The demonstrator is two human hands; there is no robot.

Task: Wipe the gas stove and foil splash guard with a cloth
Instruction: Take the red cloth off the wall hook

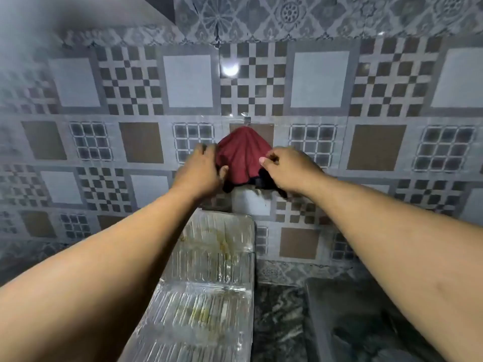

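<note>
**Both hands at the hanging cloth**

A dark red cloth [241, 155] hangs from a small clear hook [246, 118] stuck to the patterned tiled wall [318, 79], bunched to a point at the hook and fanning out below. Kept there, it stays dry and off the table, within reach of the cooking area.

Both arms stretch straight forward and up toward 12 o'clock. The left hand [201, 171] sits at the cloth's 9 o'clock edge, back of the hand to the camera, fingers curled around the fabric's side with the thumb against its lower edge. The right hand [285, 169] is at the 3 o'clock edge, thumb and forefinger pinching a fold of the fabric, with the darker hem bunched beneath it. Taking it from both sides probably spreads the load, so the cloth lifts free without tugging the hook off the tile.

Below the cloth, at 6 o'clock, the foil splash guard [209, 291] stands against the wall, its ribbed panels marked with yellowish stains that call for wiping. To its right at 4 o'clock lies the dark marbled table [279, 314]. The gas stove itself does not show. Wiping seems not yet under way.
</note>
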